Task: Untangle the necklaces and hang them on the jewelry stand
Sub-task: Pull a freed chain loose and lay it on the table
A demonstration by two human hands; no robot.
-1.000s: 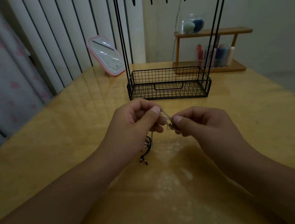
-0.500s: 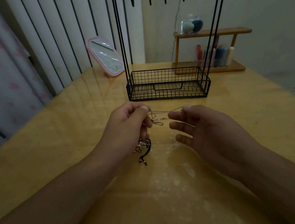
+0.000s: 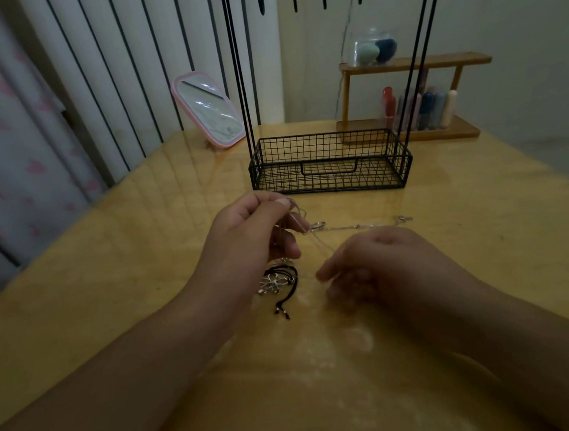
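Necklaces: silver chain (image 3: 356,226) being pinched by left hand (image 3: 253,231), stretching right over table (image 3: 108,265); black cord necklace (image 3: 280,281) lying below. Right hand (image 3: 380,265) curling loosely, grasp unclear. Jewelry stand (image 3: 330,163) behind.

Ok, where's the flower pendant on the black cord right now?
In the head view, the flower pendant lies on the table just below the left hand, left of the right hand, well in front of the wire basket.

Home dressing table: mirror (image 3: 208,110), cosmetics shelf (image 3: 414,64).
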